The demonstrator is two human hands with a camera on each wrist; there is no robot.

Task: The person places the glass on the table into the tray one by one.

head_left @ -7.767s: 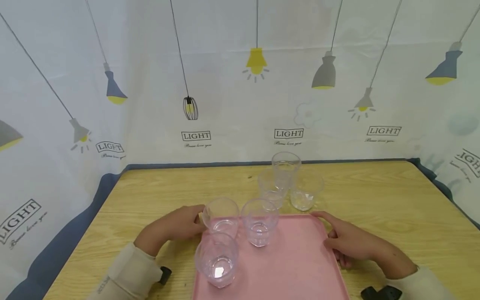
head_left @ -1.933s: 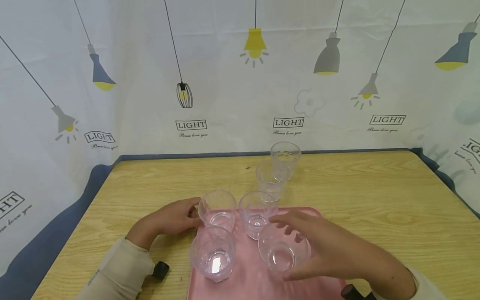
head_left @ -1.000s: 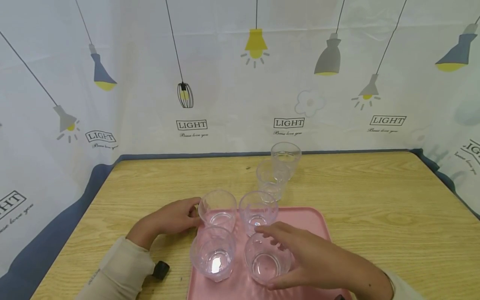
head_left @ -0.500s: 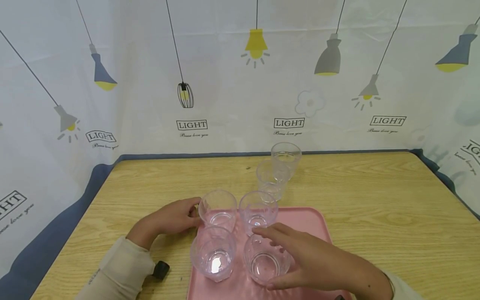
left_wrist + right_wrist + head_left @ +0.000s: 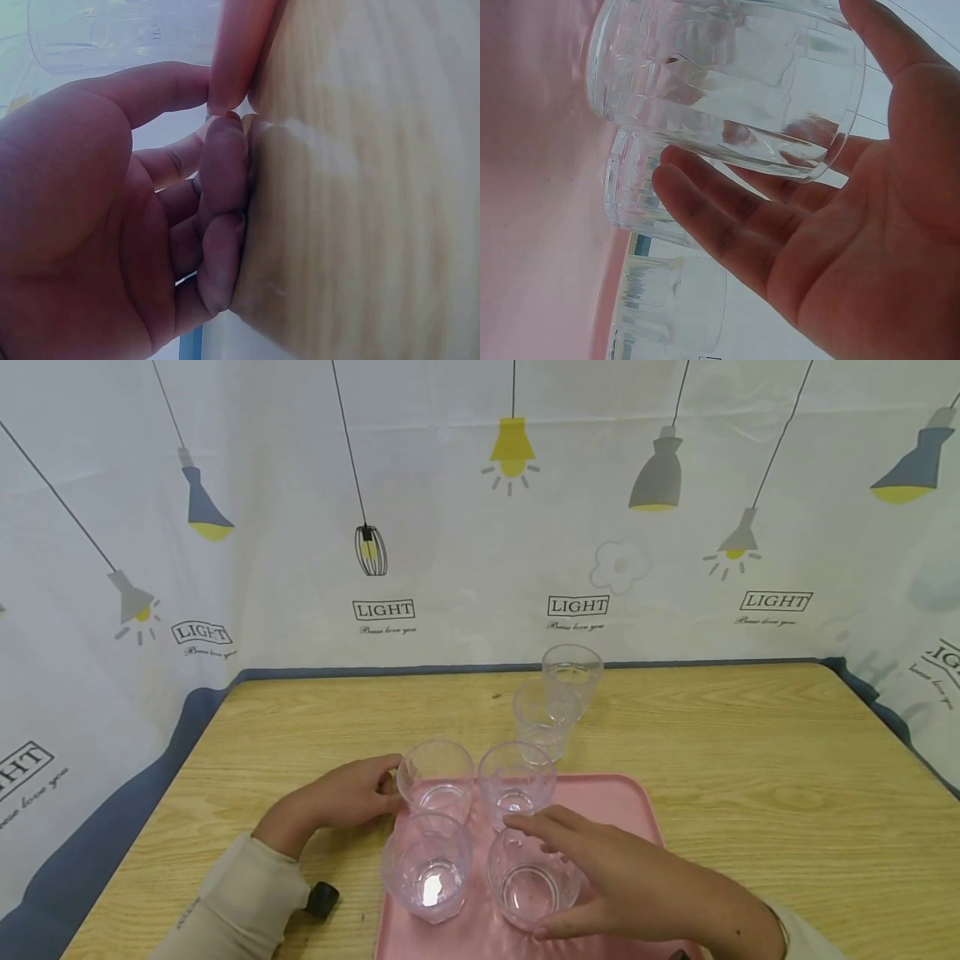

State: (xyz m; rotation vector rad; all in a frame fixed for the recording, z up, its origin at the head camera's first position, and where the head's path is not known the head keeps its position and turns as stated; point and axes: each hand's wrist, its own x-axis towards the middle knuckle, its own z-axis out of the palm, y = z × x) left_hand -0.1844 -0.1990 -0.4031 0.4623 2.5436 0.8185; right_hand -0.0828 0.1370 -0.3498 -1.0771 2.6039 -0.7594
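Note:
A pink tray (image 5: 603, 797) lies on the table, bearing several clear plastic cups upright. My right hand (image 5: 622, 877) holds the front right cup (image 5: 528, 906), thumb on the near side and fingers round the far side. The right wrist view shows that cup (image 5: 727, 75) standing on the tray between thumb and fingers. At the tray's left edge is my left hand (image 5: 348, 793); in the left wrist view its thumb presses the tray rim (image 5: 238, 60), with curled fingers below against the table. The other tray cups are at back left (image 5: 438, 781), back right (image 5: 513, 777) and front left (image 5: 427, 872).
Two more clear cups stand behind the tray on the wooden table (image 5: 750, 760), a nearer cup (image 5: 536, 722) and a farther cup (image 5: 573, 672). A white backdrop (image 5: 450, 485) with printed lamps rises along the table's far edge.
Since the oldest frame, the right hand has left the tray's right edge and brought a cup from the table onto the tray, then moved it left. Over the last half second, nothing visibly moves.

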